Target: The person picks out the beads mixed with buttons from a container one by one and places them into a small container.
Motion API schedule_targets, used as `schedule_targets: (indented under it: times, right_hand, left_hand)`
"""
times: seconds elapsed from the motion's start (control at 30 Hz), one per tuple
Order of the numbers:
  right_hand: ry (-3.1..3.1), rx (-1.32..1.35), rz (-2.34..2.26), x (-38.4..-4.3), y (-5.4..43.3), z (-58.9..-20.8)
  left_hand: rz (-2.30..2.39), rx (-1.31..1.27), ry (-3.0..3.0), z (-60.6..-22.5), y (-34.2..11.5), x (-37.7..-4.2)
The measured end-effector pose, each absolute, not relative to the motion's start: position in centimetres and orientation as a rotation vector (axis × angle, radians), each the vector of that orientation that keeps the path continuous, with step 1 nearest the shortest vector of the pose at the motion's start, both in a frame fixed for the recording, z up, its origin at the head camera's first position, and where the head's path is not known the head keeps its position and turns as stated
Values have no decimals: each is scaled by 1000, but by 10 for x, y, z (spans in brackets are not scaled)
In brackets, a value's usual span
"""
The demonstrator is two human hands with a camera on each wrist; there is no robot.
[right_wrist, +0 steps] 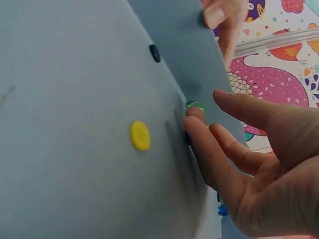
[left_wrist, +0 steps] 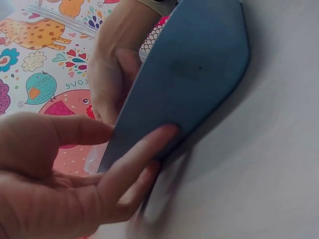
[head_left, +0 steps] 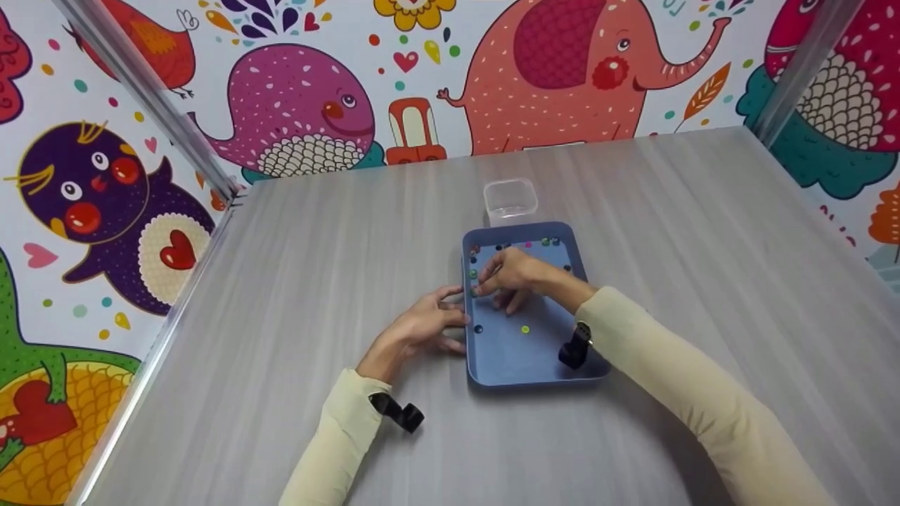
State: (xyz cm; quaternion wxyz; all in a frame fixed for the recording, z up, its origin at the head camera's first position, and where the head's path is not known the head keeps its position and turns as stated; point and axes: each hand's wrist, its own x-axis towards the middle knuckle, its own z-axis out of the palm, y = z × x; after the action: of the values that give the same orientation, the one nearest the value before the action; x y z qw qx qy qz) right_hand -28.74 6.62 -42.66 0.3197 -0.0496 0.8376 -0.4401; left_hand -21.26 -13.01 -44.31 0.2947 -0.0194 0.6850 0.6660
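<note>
A blue tray (head_left: 538, 369) lies on the table with small round pieces in it. At its left wall my left hand (head_left: 425, 323) holds the side, thumb at the rim and fingers (left_wrist: 144, 149) against the outer face. My right hand (head_left: 517, 274) reaches inside to that same wall. One right fingertip touches a green glassy piece (right_wrist: 196, 105), partly hidden, while the thumb stands apart from it. A yellow button-like disc (right_wrist: 140, 135) lies on the tray floor. Against the left wall sits a dark round piece (right_wrist: 155, 53).
Behind the tray, close to its far rim, stands a clear plastic box (head_left: 510, 200). More pieces, including a pink one (head_left: 528, 244) and green ones (head_left: 545, 241), line the tray's far edge. Cartoon-printed panels (head_left: 422, 70) border the table (head_left: 337, 260).
</note>
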Motion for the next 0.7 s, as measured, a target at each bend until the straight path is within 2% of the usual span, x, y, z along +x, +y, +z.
schedule_targets:
  times: [0.7]
  right_hand:
    - [2384, -107, -1110, -282, 52, -435]
  left_hand:
    - [1782, -34, 1798, -443, -133, -215]
